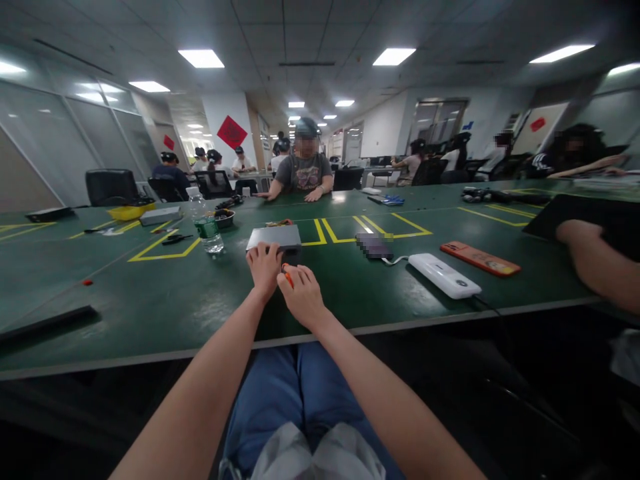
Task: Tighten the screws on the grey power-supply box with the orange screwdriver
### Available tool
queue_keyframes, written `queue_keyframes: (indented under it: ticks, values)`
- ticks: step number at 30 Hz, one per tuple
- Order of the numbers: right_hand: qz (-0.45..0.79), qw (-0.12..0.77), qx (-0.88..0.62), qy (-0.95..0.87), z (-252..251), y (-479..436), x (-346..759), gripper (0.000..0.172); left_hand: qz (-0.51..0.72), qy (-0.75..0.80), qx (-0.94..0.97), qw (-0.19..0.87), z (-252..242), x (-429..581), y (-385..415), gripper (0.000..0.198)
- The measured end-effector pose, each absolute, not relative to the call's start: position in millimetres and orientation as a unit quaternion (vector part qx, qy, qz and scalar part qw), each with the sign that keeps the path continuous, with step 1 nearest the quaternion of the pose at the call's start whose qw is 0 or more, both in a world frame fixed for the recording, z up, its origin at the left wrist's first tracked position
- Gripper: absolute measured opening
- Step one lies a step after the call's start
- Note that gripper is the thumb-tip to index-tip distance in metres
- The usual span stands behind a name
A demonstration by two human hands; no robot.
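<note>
A person's left hand lies flat on a grey box at the near middle of the green worktop. The right hand, beside it, pinches an orange tool toward the box's front, seemingly working a fastener; steady pressure looks needed.
</note>
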State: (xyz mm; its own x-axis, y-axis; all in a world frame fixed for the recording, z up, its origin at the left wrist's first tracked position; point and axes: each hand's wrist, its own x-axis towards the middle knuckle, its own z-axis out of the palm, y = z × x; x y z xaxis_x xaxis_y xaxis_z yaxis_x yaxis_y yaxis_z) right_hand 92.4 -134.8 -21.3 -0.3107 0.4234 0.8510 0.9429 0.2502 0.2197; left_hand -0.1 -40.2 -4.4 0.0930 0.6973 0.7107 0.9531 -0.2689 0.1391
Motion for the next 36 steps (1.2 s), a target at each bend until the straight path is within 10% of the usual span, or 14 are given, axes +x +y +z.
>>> queue_keyframes:
  ticks: [36]
  values:
    - [-0.359,0.343,-0.519,-0.696,-17.0,-142.1,93.1,0.021,-0.351,-0.577,-0.719,0.165,0.4,-0.9,-45.9,0.019]
